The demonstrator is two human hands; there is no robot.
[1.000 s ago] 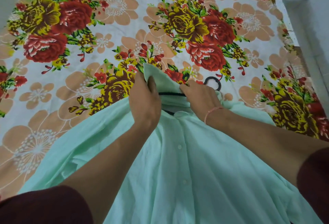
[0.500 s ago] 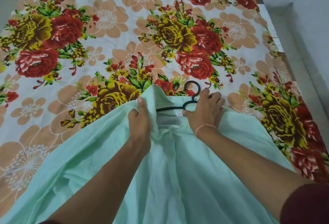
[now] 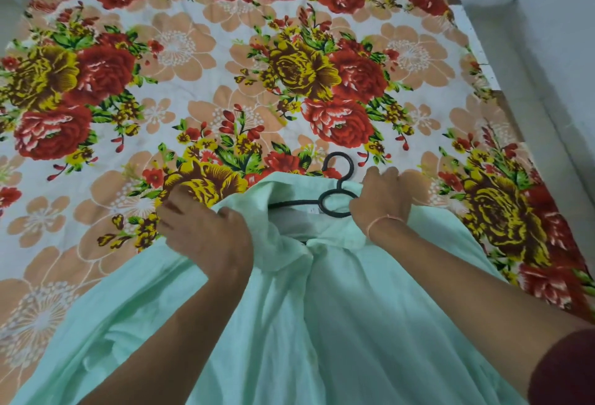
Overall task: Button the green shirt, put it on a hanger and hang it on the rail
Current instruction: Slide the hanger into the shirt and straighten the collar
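On the floral bedsheet (image 3: 193,59), what's laid out?

Green shirt (image 3: 322,324), spread w/ collar end farthest away. Black hanger (image 3: 335,193) is seen inside the neck, hook poking out past the collar.

Left grip (image 3: 206,237)?

Closed on bunched cloth beside the collar, on its own side.

Right grip (image 3: 383,201)?

Fingers are curled over shoulder cloth, just beside the hanger's loop; shirt's held between both grips.

Floral bedsheet (image 3: 180,50) spread flat: white ground, red roses, yellow blooms, peach flowers, green leaves. Patterned border band along the far edge. Pale grey surface (image 3: 547,50) beside its right edge.
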